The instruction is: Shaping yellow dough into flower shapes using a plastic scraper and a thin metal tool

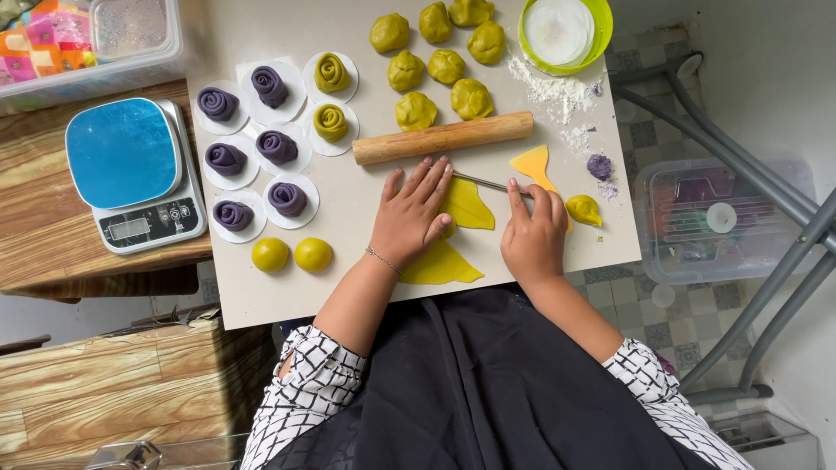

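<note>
Your left hand (409, 218) lies flat with fingers spread, palm down on a thin sheet of yellow dough (461, 209) that rests on the pale work board (261, 296). Your right hand (533, 237) is closed around a thin metal blade (483, 182), whose tip reaches across the dough toward your left fingertips. A second flat yellow piece (440, 265) sits just below your left wrist, nearer the board's edge.

Just above your hands lies a wooden rolling pin (442, 137), and beyond it a cluster of olive-green dough balls (444, 65). To your left, purple rolled spirals (277, 146) and two green ones sit on round white papers, with two smooth yellow balls (292, 254) below them. A yellow scraper (533, 163) and a small yellow lump (583, 209) sit beside your right hand. A kitchen scale with a blue platform (122, 152) stands on the wooden tabletop (35, 252).
</note>
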